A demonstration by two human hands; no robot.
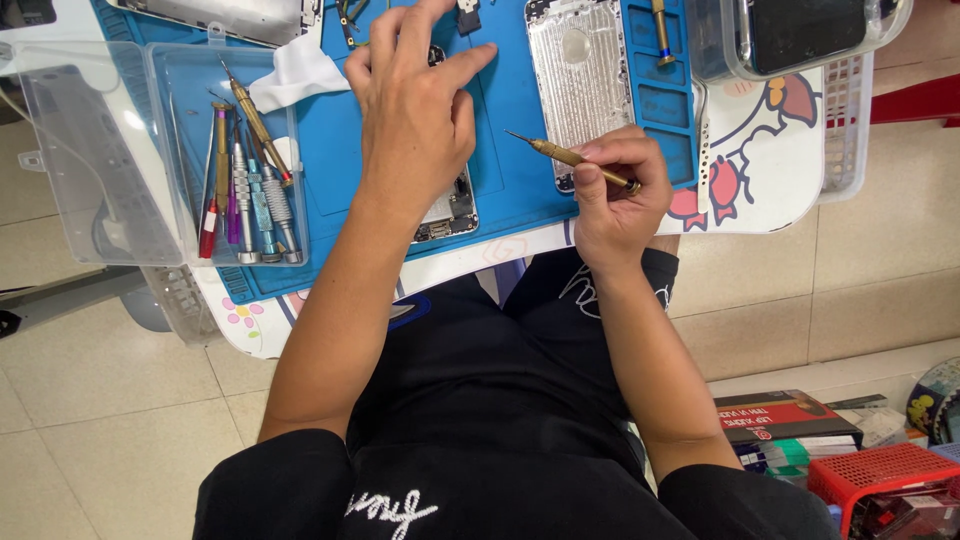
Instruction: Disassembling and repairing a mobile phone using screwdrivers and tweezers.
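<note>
From the head camera, the right hand (615, 195) pinches a slim brass-coloured precision screwdriver (572, 157) between thumb and fingers, its fine tip pointing left and hanging just above the blue work mat (510, 150). The left hand (415, 95) lies flat, fingers spread and gripping nothing, pressing on a dismantled phone's circuit board (450, 210) that shows dark and silver below the wrist. Just right of the screwdriver lies a bare silver phone back housing (580, 70), face down on the mat.

At the mat's left edge a clear plastic tray (90, 150) holds a row of spare screwdrivers (245, 190), and a white cloth (300, 72) rests at its rim. Free mat remains between the two hands. The small table's near edge ends just above the person's lap.

On the floor at lower right sits a red-and-black flat box (780, 415) beside a red plastic basket (880, 475).
</note>
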